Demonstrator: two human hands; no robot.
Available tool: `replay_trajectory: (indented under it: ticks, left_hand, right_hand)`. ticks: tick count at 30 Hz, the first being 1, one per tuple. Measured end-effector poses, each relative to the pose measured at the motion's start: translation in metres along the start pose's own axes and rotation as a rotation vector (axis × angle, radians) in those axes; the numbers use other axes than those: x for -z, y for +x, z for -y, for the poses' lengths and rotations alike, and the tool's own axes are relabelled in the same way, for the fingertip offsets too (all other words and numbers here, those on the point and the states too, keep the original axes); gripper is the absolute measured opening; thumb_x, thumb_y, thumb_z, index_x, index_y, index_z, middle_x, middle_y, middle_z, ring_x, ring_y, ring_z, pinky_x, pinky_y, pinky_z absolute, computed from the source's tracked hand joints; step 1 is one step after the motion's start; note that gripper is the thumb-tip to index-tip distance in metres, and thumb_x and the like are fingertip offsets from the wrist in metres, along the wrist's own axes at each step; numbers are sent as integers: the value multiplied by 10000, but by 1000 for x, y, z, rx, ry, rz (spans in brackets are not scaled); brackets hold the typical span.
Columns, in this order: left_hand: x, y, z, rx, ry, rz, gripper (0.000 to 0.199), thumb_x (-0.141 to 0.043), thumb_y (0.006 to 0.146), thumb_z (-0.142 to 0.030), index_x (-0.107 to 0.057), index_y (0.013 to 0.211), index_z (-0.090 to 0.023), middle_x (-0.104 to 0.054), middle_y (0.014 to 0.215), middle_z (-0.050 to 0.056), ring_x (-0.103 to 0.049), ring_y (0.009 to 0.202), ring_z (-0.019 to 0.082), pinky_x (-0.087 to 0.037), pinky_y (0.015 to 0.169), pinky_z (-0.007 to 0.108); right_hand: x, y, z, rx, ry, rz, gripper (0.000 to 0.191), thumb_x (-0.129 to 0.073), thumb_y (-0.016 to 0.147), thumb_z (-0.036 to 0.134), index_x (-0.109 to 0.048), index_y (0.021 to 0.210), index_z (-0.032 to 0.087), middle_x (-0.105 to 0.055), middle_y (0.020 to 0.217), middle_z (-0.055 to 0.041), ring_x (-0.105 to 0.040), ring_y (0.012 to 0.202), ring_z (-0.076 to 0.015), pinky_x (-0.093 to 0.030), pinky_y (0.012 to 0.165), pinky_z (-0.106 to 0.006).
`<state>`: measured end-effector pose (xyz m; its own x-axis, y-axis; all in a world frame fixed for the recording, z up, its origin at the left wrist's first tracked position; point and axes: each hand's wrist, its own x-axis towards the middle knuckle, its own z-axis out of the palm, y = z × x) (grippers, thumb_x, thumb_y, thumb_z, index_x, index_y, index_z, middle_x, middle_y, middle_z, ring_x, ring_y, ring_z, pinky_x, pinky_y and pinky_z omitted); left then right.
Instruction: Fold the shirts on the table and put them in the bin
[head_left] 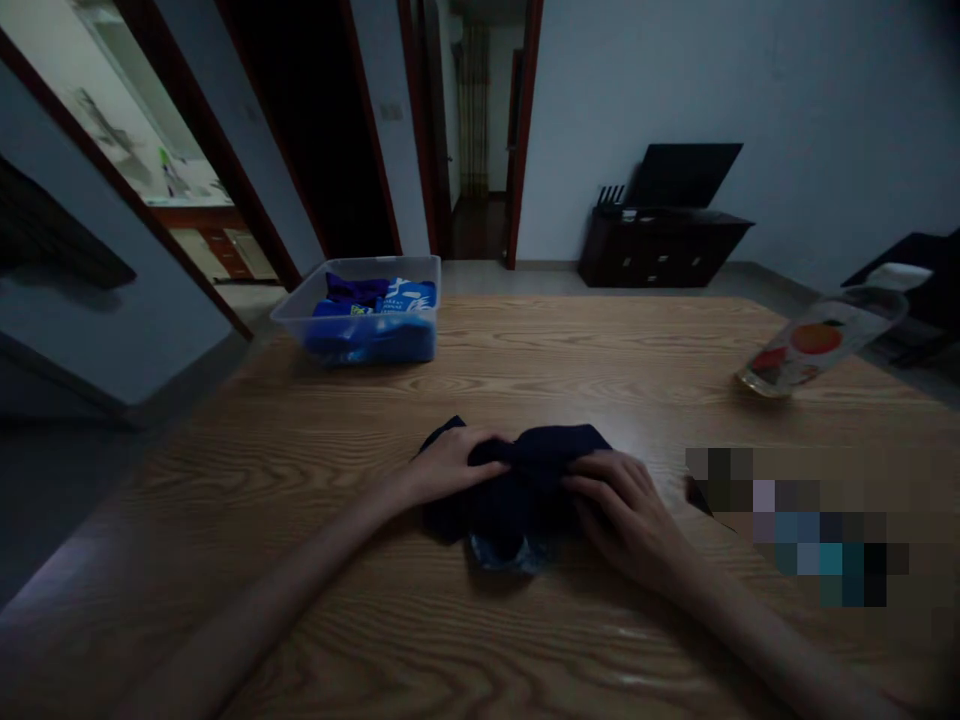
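A dark navy cloth [525,490] lies crumpled on the wooden table [360,610], with a lighter blue patch showing at its near edge. My left hand [457,462] rests on the cloth's left part, thumb apart from the fingers, and the fingertips are partly lost in the dark fabric. On the right side, my right hand [622,505] touches the cloth with bent fingers spread a little. Whether either hand pinches the fabric is hard to tell in the dim light.
A clear plastic bin [360,325] with blue folded items stands at the table's far left. Toward the right edge is a transparent pitcher [817,340] with a fruit print. A pixelated patch covers the area at right. Beyond the table stands a dark cabinet [664,250] with a screen.
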<state>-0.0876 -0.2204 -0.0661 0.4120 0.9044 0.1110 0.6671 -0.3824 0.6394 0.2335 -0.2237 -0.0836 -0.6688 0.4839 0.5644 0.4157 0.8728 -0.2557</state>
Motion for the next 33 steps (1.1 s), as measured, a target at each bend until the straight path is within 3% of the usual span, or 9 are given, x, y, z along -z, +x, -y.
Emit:
replay_trajectory:
  ticks: [3,9,11,15,19,24,33]
  left_hand:
    - [-7,-3,-9,-10,-35,12,367,-605,1070,-514,-727,1310,-264,-790,1301,51,-734,1202,258,-545,1067,371]
    - [-18,-12,-9,-46,9,-7,516,-667,990,-612,-674,1387,-283,-748,1397,89,-697,1268,336,-535,1110,483]
    - [-20,-13,-6,-54,31,-21,512,-685,969,-609,-673,1387,-312,-750,1395,84,-699,1263,349,-542,1106,507]
    - [-24,-15,0,-66,49,-46,372,-646,989,-571,-687,1307,-382,-775,1334,53,-718,1218,351,-570,1050,524]
    - [-26,-17,3,-93,55,-43,315,-652,984,-536,-685,1272,-414,-791,1281,24,-727,1196,354,-577,1025,527]
    - [-28,-18,4,-149,45,-35,310,-673,977,-506,-679,1271,-409,-798,1263,10,-736,1175,336,-586,1001,500]
    - [-24,-18,1,-234,122,-33,318,-682,1031,-503,-636,1297,-334,-781,1240,-9,-733,1148,254,-550,990,385]
  right_hand:
    - [1,0,0,-60,-34,10,562,-639,1015,178,-492,1554,234,-586,1495,-191,-540,1394,-372,-494,1123,-646]
    - [8,5,-1,-142,157,171,581,-637,1074,319,-427,1607,223,-557,1576,-181,-508,1479,-323,-456,1229,-573]
    - [9,6,-3,-129,157,183,551,-639,1082,342,-454,1585,217,-609,1519,-170,-553,1429,-308,-480,1202,-547]
    - [8,5,-2,-107,107,116,344,-586,1108,280,-563,1444,211,-732,1287,-129,-683,1157,-260,-571,1003,-445]
    - [12,4,5,-47,118,91,244,-556,1112,261,-600,1342,193,-753,1130,-107,-689,991,-226,-562,868,-368]
    - [16,4,10,23,134,73,235,-496,1126,269,-578,1325,173,-740,1018,-96,-673,895,-219,-533,799,-344]
    - [13,6,7,-16,206,81,215,-495,1122,259,-601,1286,168,-741,1022,-105,-678,898,-214,-537,792,-329]
